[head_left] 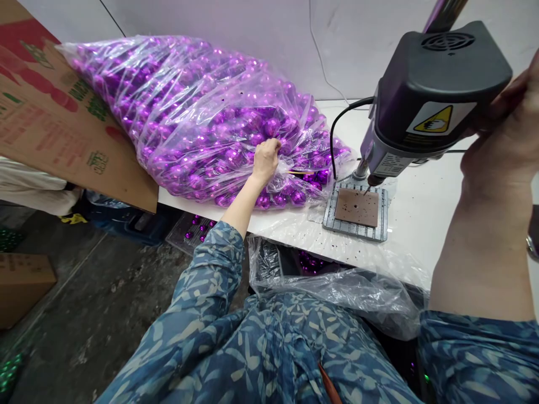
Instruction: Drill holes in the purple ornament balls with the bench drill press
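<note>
A large clear plastic bag [177,129] full of shiny purple balls lies across the table. My left hand [266,159] is at the bag's opening, its fingers curled closed beside a purple ball [273,128]; what they grip is hidden. At the right stands a small bench drill press [442,84] with a black motor housing. Its bit points down over a brown pad [357,207] with a hole in it, on a grey slotted base [330,221]. My right hand [511,115] is raised against the right side of the housing, with its fingers mostly hidden there.
A printed cardboard box [84,123] leans at the left end of the table [421,213]. Dark crumbs lie around the drill base. Below the front edge hangs a plastic-lined container [269,264] with purple pieces inside. A black cable [334,129] loops beside the drill.
</note>
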{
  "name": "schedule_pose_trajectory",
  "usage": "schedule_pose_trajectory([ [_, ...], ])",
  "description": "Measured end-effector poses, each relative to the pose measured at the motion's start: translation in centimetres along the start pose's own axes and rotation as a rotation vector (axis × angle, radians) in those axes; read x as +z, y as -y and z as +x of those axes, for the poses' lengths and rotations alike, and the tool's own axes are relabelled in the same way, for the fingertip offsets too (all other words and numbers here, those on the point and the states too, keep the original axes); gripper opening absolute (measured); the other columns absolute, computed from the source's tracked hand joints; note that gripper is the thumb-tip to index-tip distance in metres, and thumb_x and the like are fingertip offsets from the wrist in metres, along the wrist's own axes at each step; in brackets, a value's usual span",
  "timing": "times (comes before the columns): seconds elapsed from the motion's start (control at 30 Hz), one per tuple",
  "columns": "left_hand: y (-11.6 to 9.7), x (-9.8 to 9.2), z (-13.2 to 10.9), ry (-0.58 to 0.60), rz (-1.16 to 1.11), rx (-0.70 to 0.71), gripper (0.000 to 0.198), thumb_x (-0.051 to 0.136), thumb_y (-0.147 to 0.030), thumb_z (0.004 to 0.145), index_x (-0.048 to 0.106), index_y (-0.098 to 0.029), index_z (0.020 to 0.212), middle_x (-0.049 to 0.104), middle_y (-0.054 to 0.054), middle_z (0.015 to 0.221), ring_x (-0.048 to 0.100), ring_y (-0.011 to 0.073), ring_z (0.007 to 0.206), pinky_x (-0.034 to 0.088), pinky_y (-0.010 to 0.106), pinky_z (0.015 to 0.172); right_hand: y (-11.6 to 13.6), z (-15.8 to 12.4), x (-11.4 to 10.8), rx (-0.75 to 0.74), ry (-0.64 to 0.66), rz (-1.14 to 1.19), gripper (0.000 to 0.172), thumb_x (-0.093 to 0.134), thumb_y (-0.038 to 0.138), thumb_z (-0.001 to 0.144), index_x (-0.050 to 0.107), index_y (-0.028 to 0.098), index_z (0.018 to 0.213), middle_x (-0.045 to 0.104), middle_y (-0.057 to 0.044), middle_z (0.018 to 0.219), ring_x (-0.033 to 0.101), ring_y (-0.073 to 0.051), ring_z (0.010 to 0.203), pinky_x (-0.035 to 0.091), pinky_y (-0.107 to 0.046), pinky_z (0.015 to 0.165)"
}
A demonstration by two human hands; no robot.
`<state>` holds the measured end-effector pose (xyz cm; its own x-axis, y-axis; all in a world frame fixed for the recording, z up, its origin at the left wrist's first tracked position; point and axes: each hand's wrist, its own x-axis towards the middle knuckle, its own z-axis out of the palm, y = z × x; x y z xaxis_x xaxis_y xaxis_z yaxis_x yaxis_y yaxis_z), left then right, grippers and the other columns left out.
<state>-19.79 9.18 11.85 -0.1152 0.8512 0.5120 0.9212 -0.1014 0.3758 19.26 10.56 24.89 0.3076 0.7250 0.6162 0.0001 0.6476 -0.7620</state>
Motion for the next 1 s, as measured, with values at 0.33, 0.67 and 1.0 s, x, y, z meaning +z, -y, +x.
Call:
schedule_pose_trajectory([
  [0.33,1.0,0.2,0.0,-0.079,-0.068,0.012,0.034,0.049,-0.005,0.104,0.075,-0.024,0.115,0.085,0.007,0.109,0.082,0.0245,0.107,0.062,0.038,0.104,-0.1,0.1,-0.1,-0.023,-0.009,-0.029,0.066,0.075,0.069,0.091,0.038,0.024,0.06,0.033,0.003,0.05,0.041,-0.011,0.045,0.031,-0.031,0.044],
  [0.67,1.3,-0.9,1.0,0.004,-0.079,-0.008,0.039,0.049,-0.004,0.1,0.081,-0.025,0.104,0.084,0.008,0.111,0.081,0.0246,0.108,0.062,0.038,0.105,0.3,0.0,0.1,-0.027,-0.005,-0.014,0.072,0.077,0.079,0.081,0.036,0.025,0.059,0.034,0.003,0.05,0.042,-0.01,0.046,0.031,-0.031,0.046],
  [1.0,-6.1,-0.8,-1.7,0.125,0.127,0.119,0.061,0.097,-0.032,0.086,0.073,-0.024,0.142,0.06,0.024,0.167,0.037,0.0505,0.173,0.03,0.076,0.141,0.9,-0.3,0.6,-0.073,0.042,0.064,0.069,0.08,0.078,0.077,0.036,0.028,0.061,0.029,0.005,0.047,0.036,-0.01,0.043,0.026,-0.033,0.043],
])
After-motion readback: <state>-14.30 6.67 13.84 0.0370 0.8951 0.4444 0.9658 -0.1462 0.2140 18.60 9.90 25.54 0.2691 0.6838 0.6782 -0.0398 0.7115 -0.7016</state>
